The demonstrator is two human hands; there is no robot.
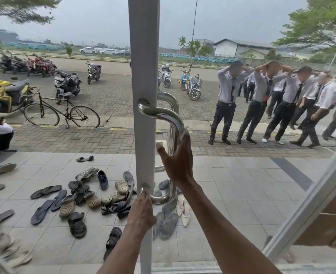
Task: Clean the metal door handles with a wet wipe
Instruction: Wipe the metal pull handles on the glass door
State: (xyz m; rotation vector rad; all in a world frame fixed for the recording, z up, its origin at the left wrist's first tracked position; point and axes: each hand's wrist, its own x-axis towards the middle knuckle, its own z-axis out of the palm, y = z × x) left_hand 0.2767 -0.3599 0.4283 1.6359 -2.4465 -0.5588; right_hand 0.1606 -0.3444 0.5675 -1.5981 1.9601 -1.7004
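Right hand: my right hand [176, 161] curls around the upright bar of the metal door handle [164, 115], thumb spread wide; something pale shows at my fingertips, and I cannot tell if it is the wipe.
Left hand: my left hand [142, 211] closes on the door frame [144, 56] just below the handle's lower mount.
Beyond my hands: shoes [80, 196] scattered on the tiles, seen through the glass.
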